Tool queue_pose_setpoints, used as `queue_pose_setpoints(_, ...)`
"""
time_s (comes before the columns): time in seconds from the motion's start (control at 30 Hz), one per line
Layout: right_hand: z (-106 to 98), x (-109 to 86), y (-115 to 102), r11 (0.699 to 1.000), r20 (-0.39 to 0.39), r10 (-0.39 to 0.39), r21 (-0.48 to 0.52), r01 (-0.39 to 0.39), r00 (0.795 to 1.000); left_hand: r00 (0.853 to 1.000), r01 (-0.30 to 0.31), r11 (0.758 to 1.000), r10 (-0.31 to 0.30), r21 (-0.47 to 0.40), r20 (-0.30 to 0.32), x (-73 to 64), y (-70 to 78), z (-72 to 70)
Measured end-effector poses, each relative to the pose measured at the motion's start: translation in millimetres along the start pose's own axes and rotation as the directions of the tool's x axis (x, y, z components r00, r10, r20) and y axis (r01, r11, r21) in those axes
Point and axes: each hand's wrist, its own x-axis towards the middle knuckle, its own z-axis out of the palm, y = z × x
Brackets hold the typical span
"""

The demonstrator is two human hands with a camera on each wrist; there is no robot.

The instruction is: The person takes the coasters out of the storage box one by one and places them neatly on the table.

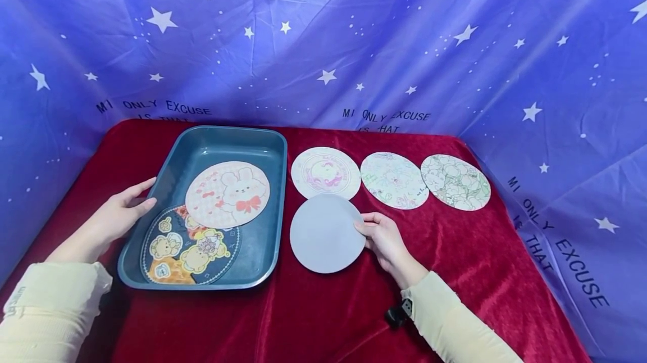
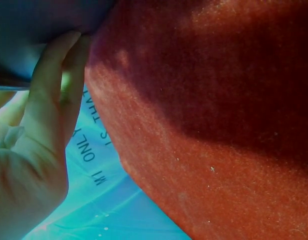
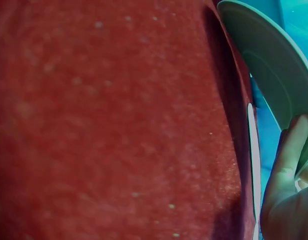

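My right hand (image 1: 386,245) pinches the right edge of a round mat (image 1: 326,236), thumb on its plain grey top face. In the right wrist view this mat (image 3: 269,55) is raised over the red cloth, its underside marked with a faint ring. The left hand (image 1: 113,214) touches the left rim of a dark teal tray (image 1: 275,183) with fairly straight fingers; the left wrist view shows fingers (image 2: 46,90) against its outer wall. Inside the tray, a pink-white bunny mat (image 1: 227,194) overlaps a dark mat with bears (image 1: 207,259).
Behind the grey mat lies a white mat with a pink print (image 1: 326,175). To its right come a pale sketch-print mat (image 1: 394,180) and a green-patterned mat (image 1: 455,183). Red velvet cloth (image 1: 313,318) covers the table. Blue starry curtains (image 1: 323,42) enclose the back and sides.
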Motion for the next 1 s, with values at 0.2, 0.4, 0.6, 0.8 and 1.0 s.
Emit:
queue_pose_setpoints(0.2,0.8,-0.1,3.3,1.0,0.002,0.001,-0.019,-0.001,1.0,1.0,-0.005,1.0,0.005,0.002,-0.004,-0.1,-1.1,-0.2)
queue_pose_setpoints(0.4,1.0,-1.4,4.4,0.999,0.017,0.007,-0.041,-0.006,1.0,1.0,-0.003,1.0,0.003,0.004,-0.005,0.1,-1.1,-0.2)
queue_pose_setpoints(0.6,1.8,-1.8,5.8,0.998,0.018,0.013,-0.057,-0.012,1.0,1.0,-0.006,1.0,0.006,0.0,-0.007,1.2,-1.6,0.3)
queue_pose_setpoints(0.8,1.2,0.8,10.3,0.996,0.017,0.015,-0.089,-0.013,1.0,1.0,-0.013,1.0,0.013,0.007,-0.014,0.7,-0.3,0.5)
queue_pose_setpoints(1.0,0.4,3.0,13.6,0.992,0.001,0.028,-0.124,-0.028,1.0,1.0,-0.005,1.0,0.005,0.013,-0.015,-0.4,0.5,0.3)
